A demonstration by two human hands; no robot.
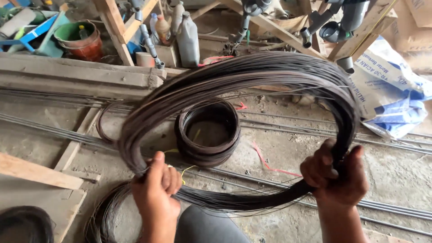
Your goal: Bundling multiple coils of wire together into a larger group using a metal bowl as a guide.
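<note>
I hold up a large loose coil of thin dark binding wire point(252, 72) in front of me. My left hand point(154, 189) grips its lower left part, fingers closed around the strands. My right hand point(335, 173) grips the lower right part the same way. Through the loop I see a smaller, tighter coil of wire point(208, 153) lying flat on the concrete floor. Another loose wire coil point(105, 216) lies on the floor beside my left wrist. My knee in grey cloth point(207, 227) shows under the big coil.
Long steel rods point(387, 144) run across the floor. Wooden planks point(72, 76) and a board point(36, 173) lie at left. Behind are a red bucket point(83, 42), a grey plastic jug point(189, 42), bottles, grey pipe fittings point(337, 27) and a white-and-blue sack point(391, 99).
</note>
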